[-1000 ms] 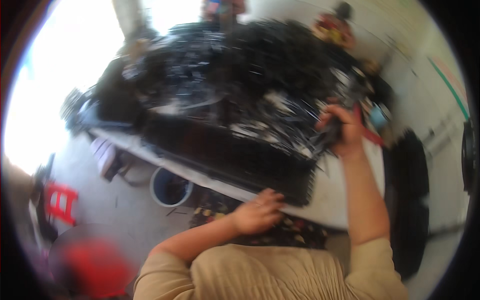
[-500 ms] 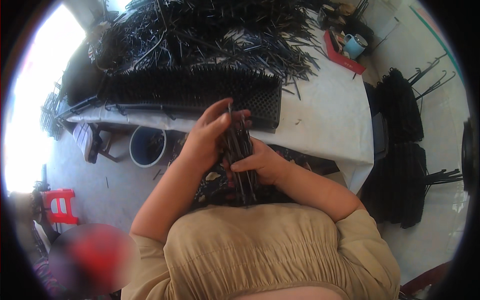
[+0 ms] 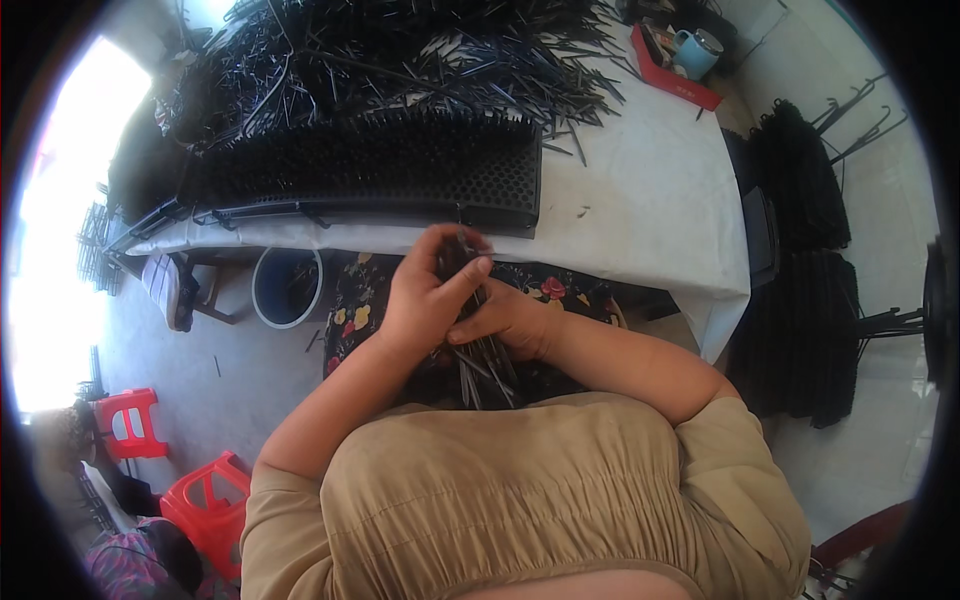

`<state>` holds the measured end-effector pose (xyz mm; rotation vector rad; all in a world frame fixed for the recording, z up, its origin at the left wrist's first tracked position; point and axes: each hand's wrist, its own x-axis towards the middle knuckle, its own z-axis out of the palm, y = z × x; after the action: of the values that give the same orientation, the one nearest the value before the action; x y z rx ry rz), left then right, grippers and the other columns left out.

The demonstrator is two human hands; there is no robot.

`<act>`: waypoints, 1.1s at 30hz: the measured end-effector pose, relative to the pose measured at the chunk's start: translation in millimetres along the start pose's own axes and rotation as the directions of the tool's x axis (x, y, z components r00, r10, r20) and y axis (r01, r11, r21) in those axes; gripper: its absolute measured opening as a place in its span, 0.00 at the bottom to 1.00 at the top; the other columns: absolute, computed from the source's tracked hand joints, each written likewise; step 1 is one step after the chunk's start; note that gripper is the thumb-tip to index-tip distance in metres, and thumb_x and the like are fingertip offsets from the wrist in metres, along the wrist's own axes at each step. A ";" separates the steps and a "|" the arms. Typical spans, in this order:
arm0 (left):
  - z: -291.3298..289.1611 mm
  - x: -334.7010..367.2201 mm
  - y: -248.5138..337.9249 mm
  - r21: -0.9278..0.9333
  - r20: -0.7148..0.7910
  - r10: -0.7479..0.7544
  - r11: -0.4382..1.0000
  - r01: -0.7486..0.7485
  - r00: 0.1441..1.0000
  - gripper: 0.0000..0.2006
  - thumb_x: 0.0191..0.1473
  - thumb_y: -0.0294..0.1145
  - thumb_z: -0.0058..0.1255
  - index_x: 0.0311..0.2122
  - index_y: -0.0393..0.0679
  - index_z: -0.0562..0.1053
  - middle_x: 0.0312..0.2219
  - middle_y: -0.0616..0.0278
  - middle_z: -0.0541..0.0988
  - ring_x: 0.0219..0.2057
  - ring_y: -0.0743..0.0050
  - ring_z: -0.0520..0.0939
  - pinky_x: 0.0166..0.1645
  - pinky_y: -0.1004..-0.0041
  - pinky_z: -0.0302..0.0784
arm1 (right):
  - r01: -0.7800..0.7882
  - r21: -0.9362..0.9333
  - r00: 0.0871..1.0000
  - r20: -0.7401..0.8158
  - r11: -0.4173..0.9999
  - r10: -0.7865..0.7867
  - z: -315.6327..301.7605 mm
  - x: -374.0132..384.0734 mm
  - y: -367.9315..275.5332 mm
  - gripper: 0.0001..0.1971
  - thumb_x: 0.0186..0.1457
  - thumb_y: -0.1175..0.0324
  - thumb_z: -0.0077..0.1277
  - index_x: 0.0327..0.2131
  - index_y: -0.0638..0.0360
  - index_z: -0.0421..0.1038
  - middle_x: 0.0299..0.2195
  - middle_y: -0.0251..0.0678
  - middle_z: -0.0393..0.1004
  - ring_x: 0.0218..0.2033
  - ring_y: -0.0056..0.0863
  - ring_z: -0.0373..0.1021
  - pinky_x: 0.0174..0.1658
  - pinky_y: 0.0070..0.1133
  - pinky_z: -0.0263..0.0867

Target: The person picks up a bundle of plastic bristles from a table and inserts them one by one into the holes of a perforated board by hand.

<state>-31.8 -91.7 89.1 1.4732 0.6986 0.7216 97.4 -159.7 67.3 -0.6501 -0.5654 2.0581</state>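
Observation:
Both hands are in front of my chest, wrapped round a bundle of thin black rods. My left hand grips the upper end, its fingers curled over the top. Just below and to the right, my right hand clasps the middle with the thumb across the rods. The lower ends fan out above my lap; the rods' exact kind cannot be made out. Beyond my hands lies a long black perforated tray, densely filled with upright black pieces. Behind it a big heap of loose black rods covers the table.
A white-covered table spans the front. At its far right sit a red box and a light blue mug. Black bundles hang at the right. A bucket and red stools stand on the left floor.
My left hand has closed further over the bundle's top, and the two hands are closer together. The rods' lower ends are more spread. The whole view has shifted slightly.

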 end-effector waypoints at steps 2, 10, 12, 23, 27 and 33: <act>1.7 6.9 13.3 -0.225 -0.082 0.098 0.968 -0.114 0.992 0.27 0.50 0.20 0.58 0.55 0.41 0.63 0.51 0.59 0.71 0.43 0.73 0.79 0.44 0.76 0.75 | 0.057 -0.013 0.997 -0.045 0.998 -0.058 9.2 1.4 -5.2 0.26 0.43 0.79 0.61 0.49 0.63 0.66 0.38 0.41 0.75 0.35 0.34 0.76 0.39 0.28 0.75; -29.0 28.2 38.0 0.008 0.268 0.042 0.999 -0.046 0.962 0.19 0.56 0.27 0.54 0.54 0.39 0.72 0.50 0.57 0.76 0.48 0.70 0.79 0.47 0.75 0.74 | 0.028 0.020 0.991 0.130 0.999 -0.031 -7.6 7.4 -10.3 0.29 0.45 0.73 0.62 0.52 0.61 0.65 0.40 0.46 0.75 0.34 0.35 0.76 0.38 0.29 0.76; -28.2 27.6 26.3 -0.007 0.227 0.097 0.995 -0.098 0.969 0.13 0.60 0.32 0.51 0.45 0.37 0.77 0.43 0.56 0.81 0.46 0.69 0.80 0.49 0.73 0.73 | -0.053 0.186 0.967 0.255 0.981 0.004 -13.8 9.5 -5.3 0.29 0.47 0.68 0.63 0.52 0.62 0.65 0.42 0.48 0.75 0.36 0.38 0.77 0.40 0.32 0.76; -29.5 2.9 14.1 0.589 0.231 0.393 0.672 -0.449 0.890 0.21 0.57 0.33 0.49 0.55 0.40 0.68 0.52 0.45 0.70 0.60 0.47 0.65 0.59 0.59 0.65 | -0.140 0.167 0.974 0.198 0.976 0.105 -24.8 11.5 -0.7 0.28 0.47 0.70 0.62 0.52 0.62 0.64 0.38 0.48 0.77 0.37 0.39 0.77 0.42 0.33 0.76; -35.6 -23.2 22.6 0.007 -0.147 -0.016 1.000 0.018 0.989 0.21 0.65 0.40 0.37 0.59 0.40 0.63 0.56 0.57 0.69 0.58 0.61 0.68 0.62 0.60 0.62 | -0.025 0.095 1.000 -0.014 0.995 0.027 2.3 0.4 -21.6 0.29 0.44 0.75 0.61 0.51 0.63 0.63 0.34 0.44 0.77 0.33 0.36 0.76 0.40 0.30 0.75; -3.9 -32.1 -4.8 -0.506 0.137 -0.228 0.821 0.266 0.964 0.35 0.49 0.30 0.62 0.60 0.35 0.58 0.50 0.53 0.72 0.51 0.68 0.74 0.54 0.69 0.72 | 0.408 -0.196 0.842 -0.295 0.892 -0.451 14.8 13.8 -24.3 0.25 0.46 0.80 0.57 0.48 0.61 0.62 0.35 0.42 0.76 0.37 0.31 0.73 0.45 0.26 0.69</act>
<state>-54.6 -114.5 83.7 0.8820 0.5672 0.5919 96.2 -137.8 90.1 -0.8412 -0.5827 1.4582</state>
